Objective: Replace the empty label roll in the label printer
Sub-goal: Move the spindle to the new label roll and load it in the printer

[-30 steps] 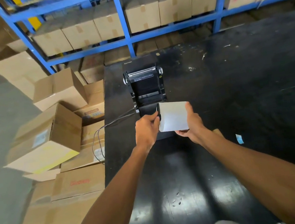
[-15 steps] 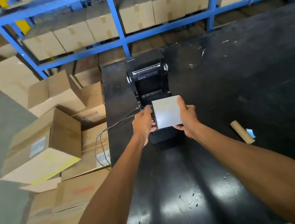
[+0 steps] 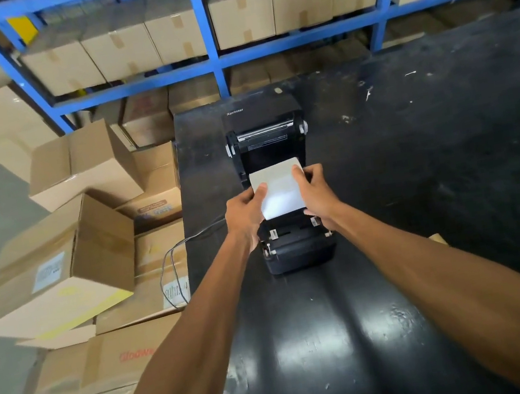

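The label roll (image 3: 280, 190), previously held before the printer (image 3: 269, 147) on the worktop (image 3: 310, 343), is now gripped by left hand (image 3: 243, 215) and right hand (image 3: 316, 192) over the open bay, so seating is judged imminent.

A second ago the white roll of blank labels (image 3: 280, 190) was held tilted just in front of the open black plastic label printer (image 3: 279, 186), gripped mostly by the right hand (image 3: 318, 195); now it sits squarely over the printer's open bay, further back toward the raised lid. The left hand (image 3: 246, 213) has shifted from the roll's near corner to its left edge, so both hands clamp it from opposite sides
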